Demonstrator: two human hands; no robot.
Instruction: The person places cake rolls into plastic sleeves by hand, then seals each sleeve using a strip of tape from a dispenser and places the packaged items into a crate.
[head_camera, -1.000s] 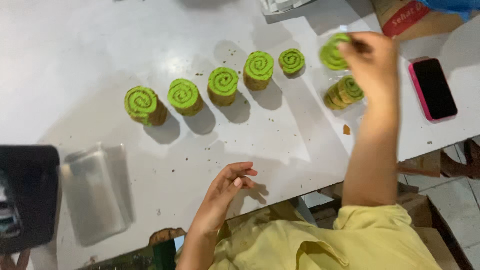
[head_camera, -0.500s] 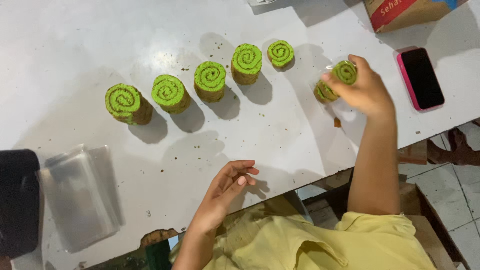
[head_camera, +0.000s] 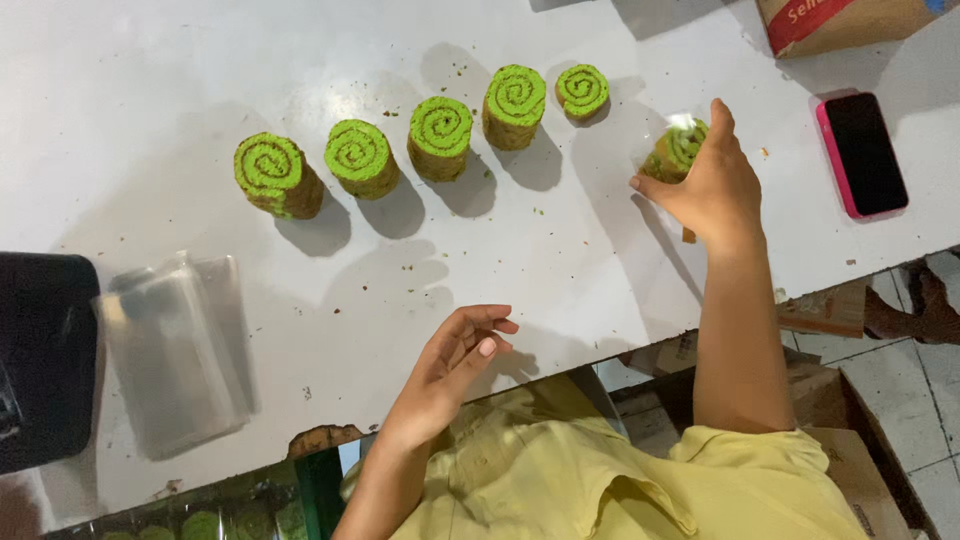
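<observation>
Several green spiral roll-cake slices stand in a row on the white table (head_camera: 150, 90), from the leftmost slice (head_camera: 277, 175) to the small rightmost one (head_camera: 582, 91). My right hand (head_camera: 712, 185) grips one more green roll slice (head_camera: 679, 148), which has clear plastic wrap around it, low over the table to the right of the row. My left hand (head_camera: 455, 365) rests near the table's front edge, fingers loosely curled and apart, holding nothing.
A stack of clear plastic bags (head_camera: 175, 345) lies at the front left beside a black object (head_camera: 40, 360). A pink-cased phone (head_camera: 863, 153) lies at the right. A brown cardboard box (head_camera: 850, 20) sits at the far right corner. Crumbs dot the table.
My right hand has come down and toward me with the wrapped roll slice, from higher up near the row's right end. The left hand has barely moved.
</observation>
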